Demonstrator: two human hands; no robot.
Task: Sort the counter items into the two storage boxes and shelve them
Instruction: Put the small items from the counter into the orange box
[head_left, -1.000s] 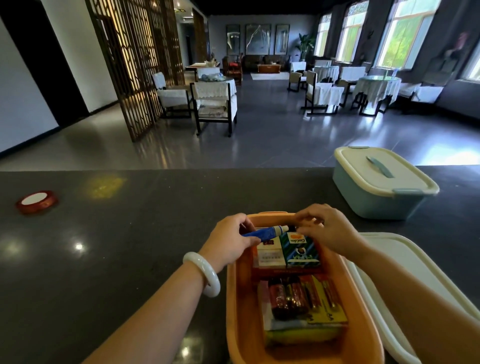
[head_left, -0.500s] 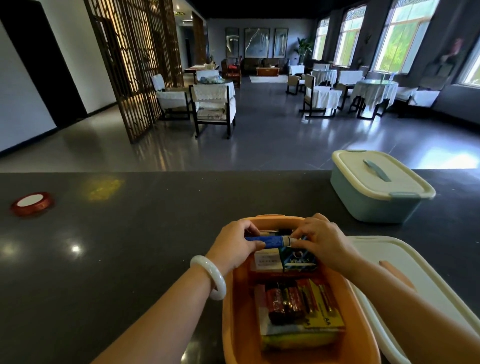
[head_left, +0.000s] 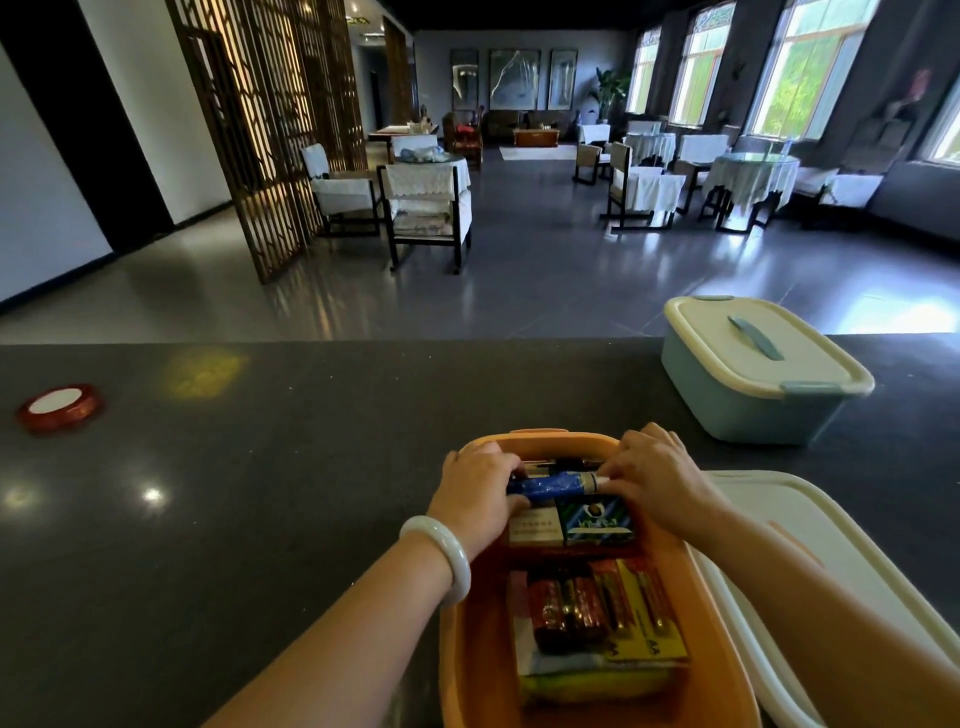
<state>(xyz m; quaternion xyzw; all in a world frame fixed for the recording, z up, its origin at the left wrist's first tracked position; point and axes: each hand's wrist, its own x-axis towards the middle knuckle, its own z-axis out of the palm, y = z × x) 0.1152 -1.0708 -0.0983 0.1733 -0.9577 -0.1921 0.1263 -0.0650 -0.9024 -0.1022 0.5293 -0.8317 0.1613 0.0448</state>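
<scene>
An open orange storage box stands at the near edge of the dark counter. Inside lie battery packs and two small cartons. My left hand and my right hand hold a blue tube by its two ends, low inside the far end of the box. A closed pale green box with a cream lid sits at the far right. A roll of red tape lies far left on the counter.
A cream lid lies flat on the counter just right of the orange box, under my right forearm. Beyond the counter's far edge is a dining room with chairs and tables.
Both hands have lowered the blue tube from above the box rim down into its far end.
</scene>
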